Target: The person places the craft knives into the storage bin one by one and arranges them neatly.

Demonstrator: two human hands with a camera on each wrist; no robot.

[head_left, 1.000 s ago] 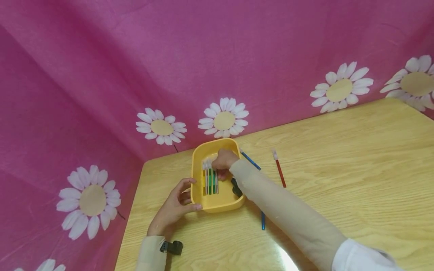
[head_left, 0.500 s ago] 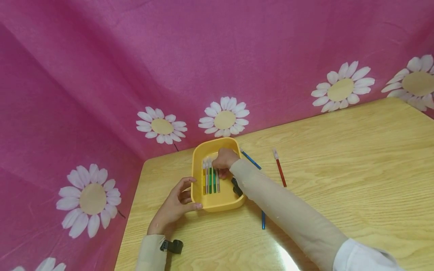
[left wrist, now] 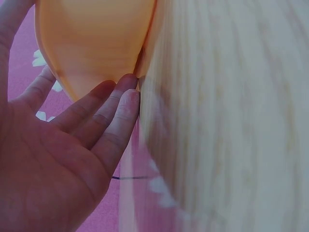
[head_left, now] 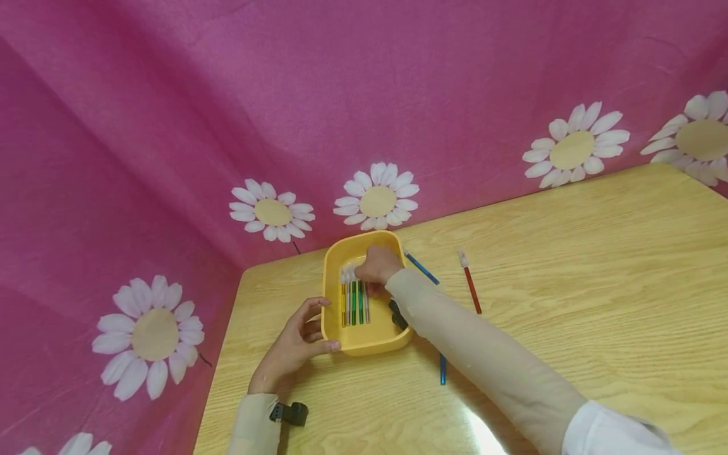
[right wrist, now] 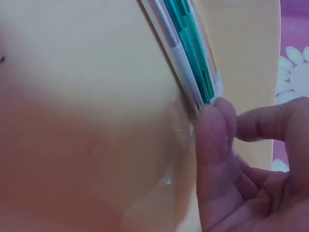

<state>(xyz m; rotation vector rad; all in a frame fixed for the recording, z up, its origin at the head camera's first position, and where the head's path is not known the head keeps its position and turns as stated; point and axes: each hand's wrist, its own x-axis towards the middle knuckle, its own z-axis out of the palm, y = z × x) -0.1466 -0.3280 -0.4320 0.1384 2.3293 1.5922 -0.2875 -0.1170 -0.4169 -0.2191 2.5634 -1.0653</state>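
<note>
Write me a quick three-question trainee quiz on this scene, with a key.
1. Which hand reaches down inside the yellow tray?
2. True or false: the red tool lies inside the tray.
3. In the head view, the leftmost tool in the tray is: A, green; B, yellow; C, blue.

Key:
1. The right hand.
2. False; the red tool lies on the table.
3. B.

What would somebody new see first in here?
Probably the pink cloth with big white daisies, behind the table and down its left side. Next, the yellow tray on the table, with slim shiny sticks lined up inside, and a red stick lying outside, to its right.
</note>
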